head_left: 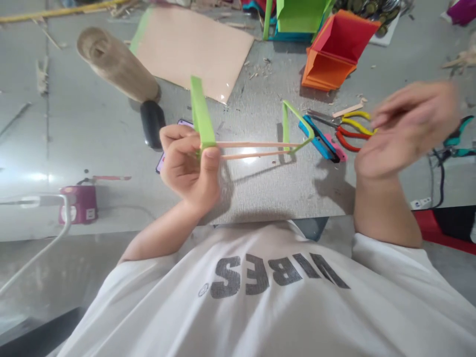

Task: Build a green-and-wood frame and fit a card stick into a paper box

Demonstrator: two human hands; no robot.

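My left hand (191, 161) is closed, thumb and fingers pinching one end of a green paper frame with wooden sticks (256, 145). Two thin, pale sticks run rightward from the folded green strip at my fingers to a bent green strip (308, 130) at the far end. It is held above the table. My right hand (409, 131) hovers at the right, slightly blurred, fingers loosely bent with nothing visible in them. Just left of it lie pliers with yellow grips (356, 120) and pliers with red grips (347, 140), beside a blue cutter-like tool (322, 140).
Red and orange paper boxes (336, 52) and a green paper box (301, 15) stand at the back. A pale sheet (197, 44), a wooden cylinder (119, 67) with a black end and a magenta box (79, 204) lie leftward. Teal-handled pliers (459, 139) are far right.
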